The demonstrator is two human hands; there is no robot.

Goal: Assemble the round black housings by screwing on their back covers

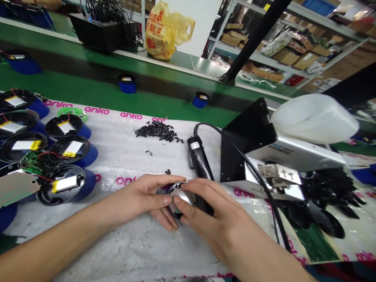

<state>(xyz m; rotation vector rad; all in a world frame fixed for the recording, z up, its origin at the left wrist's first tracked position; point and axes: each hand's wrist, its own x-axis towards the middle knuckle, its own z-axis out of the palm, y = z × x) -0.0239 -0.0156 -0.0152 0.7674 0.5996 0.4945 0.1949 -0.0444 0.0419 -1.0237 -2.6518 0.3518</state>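
Note:
A round black-rimmed part with a silvery disc (pixel 185 194) is held between my two hands, low over the middle of the covered table. My left hand (pixel 148 196) grips its left side, thumb on top and fingers curled beneath. My right hand (pixel 216 207) has its thumb and fingers closed on the right side and top rim, hiding much of that edge. Just beyond the right hand lies a black corded electric screwdriver (pixel 200 156), its lower end covered by the hand. A pile of small black pieces (pixel 157 131) sits farther back, with a few loose ones nearer me.
Several blue round housings with white batteries (pixel 70 184) crowd the left. A silver and black machine (pixel 305 152) stands at right, black curved parts (pixel 326 219) beside it. The screwdriver cable (pixel 258 176) runs down past my right arm. Two blue housings (pixel 201 100) sit on the green surface behind.

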